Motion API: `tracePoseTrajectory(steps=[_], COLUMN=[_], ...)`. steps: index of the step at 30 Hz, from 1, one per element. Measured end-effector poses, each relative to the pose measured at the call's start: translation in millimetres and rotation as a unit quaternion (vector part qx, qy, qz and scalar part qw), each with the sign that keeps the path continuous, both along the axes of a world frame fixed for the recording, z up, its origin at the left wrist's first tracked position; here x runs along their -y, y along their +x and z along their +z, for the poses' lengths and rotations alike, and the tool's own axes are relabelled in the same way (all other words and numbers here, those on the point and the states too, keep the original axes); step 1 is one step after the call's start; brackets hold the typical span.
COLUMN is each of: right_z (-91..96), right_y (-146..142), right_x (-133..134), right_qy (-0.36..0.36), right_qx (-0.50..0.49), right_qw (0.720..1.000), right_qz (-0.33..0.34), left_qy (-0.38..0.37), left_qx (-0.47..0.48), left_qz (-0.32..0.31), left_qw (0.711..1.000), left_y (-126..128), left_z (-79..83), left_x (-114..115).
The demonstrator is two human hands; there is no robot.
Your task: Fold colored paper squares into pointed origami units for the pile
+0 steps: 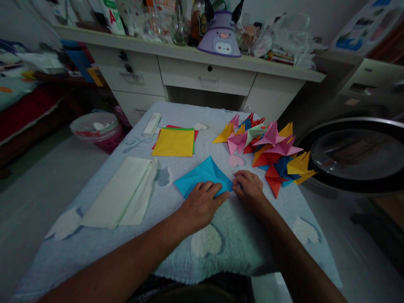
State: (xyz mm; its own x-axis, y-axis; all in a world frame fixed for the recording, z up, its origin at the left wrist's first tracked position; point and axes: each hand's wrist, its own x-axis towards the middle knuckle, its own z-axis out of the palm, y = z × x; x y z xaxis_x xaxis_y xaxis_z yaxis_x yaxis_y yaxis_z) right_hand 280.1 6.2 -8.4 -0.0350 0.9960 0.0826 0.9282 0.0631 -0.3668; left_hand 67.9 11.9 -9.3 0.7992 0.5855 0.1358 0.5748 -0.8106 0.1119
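Observation:
A sheet of blue origami paper [200, 173], partly folded, lies on the cloth-covered table in front of me. My left hand [203, 202] rests flat across its near edge, fingers stretched out over the paper. At the paper's right corner is my right hand [249, 185], its fingers curled and pinched together on that corner. Behind the blue sheet sits a stack of coloured paper squares [174, 142], yellow on top with green and red edges showing. To the right, a heap of folded paper cranes [273, 145] in pink, yellow, red, blue and pale green lies close to my right hand.
On the left lies a folded pale green sheet [118, 193], with a small white box [152, 124] beyond it. A white cabinet [202, 75] stands behind the table [176, 252]. A waste bin [97, 130] is at left, a washing machine [356, 147] at right.

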Motion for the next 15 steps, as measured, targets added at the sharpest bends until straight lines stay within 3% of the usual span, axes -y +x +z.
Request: tracePoseTrajectory(steps=[7, 15], right_z=[-0.3, 7.5], right_y=[5, 13], right_x=[-1, 7], right_qy=[0.002, -0.016], right_qx=[-0.036, -0.06], right_qw=[0.999, 0.996], right_qz=[-0.003, 0.057], left_qy=[-0.003, -0.004], left_qx=[-0.007, -0.015], left_qz=[-0.001, 0.0], left_qw=[1.0, 1.0], left_y=[0, 0], left_z=[0.9, 0.6], left_x=[-1, 0])
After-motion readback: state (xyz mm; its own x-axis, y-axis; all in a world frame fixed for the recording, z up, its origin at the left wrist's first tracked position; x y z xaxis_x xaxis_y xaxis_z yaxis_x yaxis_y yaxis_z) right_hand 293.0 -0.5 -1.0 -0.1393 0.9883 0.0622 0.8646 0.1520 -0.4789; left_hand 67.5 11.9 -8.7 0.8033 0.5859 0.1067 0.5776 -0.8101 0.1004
